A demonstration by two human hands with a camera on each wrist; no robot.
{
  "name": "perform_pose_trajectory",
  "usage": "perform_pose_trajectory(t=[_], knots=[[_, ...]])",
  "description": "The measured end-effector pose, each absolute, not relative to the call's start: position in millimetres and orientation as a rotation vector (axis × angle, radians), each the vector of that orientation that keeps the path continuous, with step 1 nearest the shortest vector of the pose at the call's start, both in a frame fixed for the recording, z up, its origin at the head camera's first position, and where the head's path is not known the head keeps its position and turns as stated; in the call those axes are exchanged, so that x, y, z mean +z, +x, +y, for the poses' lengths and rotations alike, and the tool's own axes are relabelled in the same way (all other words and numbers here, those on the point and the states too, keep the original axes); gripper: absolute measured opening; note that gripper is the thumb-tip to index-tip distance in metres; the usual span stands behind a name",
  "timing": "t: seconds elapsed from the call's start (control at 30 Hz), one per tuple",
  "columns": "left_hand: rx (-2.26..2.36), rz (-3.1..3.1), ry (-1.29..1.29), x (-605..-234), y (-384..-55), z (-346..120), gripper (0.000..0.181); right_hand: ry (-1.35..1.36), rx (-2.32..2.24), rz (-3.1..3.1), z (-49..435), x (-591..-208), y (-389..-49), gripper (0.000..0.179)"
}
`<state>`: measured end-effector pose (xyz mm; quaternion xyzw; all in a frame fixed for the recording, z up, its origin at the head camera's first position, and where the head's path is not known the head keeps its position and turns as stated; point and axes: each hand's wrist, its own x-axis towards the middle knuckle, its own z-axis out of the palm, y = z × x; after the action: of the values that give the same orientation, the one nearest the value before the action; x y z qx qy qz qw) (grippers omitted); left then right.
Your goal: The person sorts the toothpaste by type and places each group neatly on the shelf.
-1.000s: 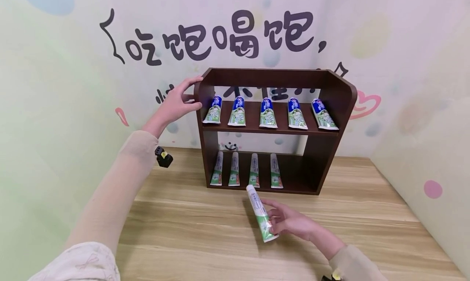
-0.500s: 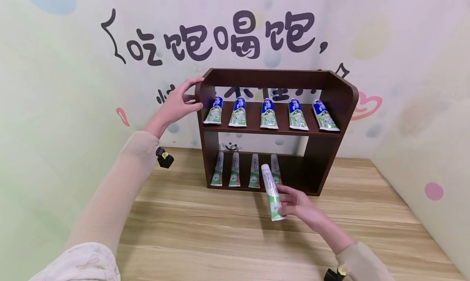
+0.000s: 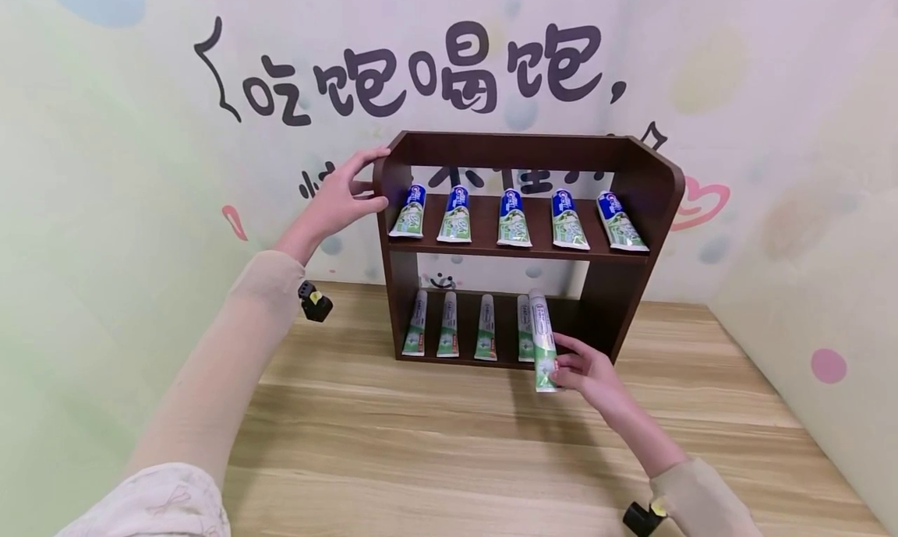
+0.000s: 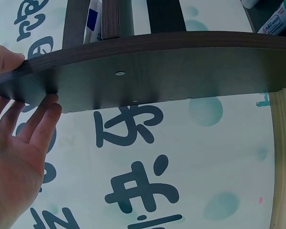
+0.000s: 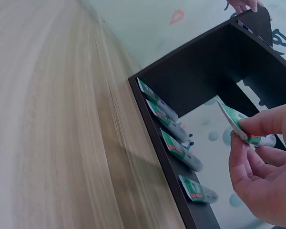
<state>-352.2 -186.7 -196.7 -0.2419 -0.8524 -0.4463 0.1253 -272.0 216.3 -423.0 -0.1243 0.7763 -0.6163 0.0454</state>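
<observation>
My right hand (image 3: 591, 375) pinches a white-and-green toothpaste tube (image 3: 542, 336) near its flat crimped end, cap pointing toward the back. This tube is in front of the lower shelf, overlapping the rightmost toothpaste tube (image 3: 524, 330) lying there. In the right wrist view, thumb and fingers squeeze the held tube (image 5: 240, 123) from both sides. My left hand (image 3: 340, 200) grips the upper left side of a dark brown two-tier rack (image 3: 515, 150). The left wrist view has its thumb on one face of the side panel (image 4: 148, 78) and the fingers (image 4: 46, 121) on the other.
A row of blue-and-green toothpaste tubes (image 3: 514, 219) lies on the upper tier. Several white-and-green tubes (image 3: 447, 326) line the lower tier's left and middle. The rack stands on a wooden table (image 3: 421, 443) against a printed wall (image 3: 281, 22).
My right hand has carried the toothpaste tube rightward and toward the rack, from over the table to the lower tier's front edge. The left hand keeps its place on the rack.
</observation>
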Motion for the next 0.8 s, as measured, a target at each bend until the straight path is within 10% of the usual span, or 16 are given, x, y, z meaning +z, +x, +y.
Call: perform_pose_trajectory(t=[0.8], knots=[[-1.296,-2.477,-0.705,-198,-353,-187,0.068,-0.237,-2.024,2.487,227,-425,-293,0.054]])
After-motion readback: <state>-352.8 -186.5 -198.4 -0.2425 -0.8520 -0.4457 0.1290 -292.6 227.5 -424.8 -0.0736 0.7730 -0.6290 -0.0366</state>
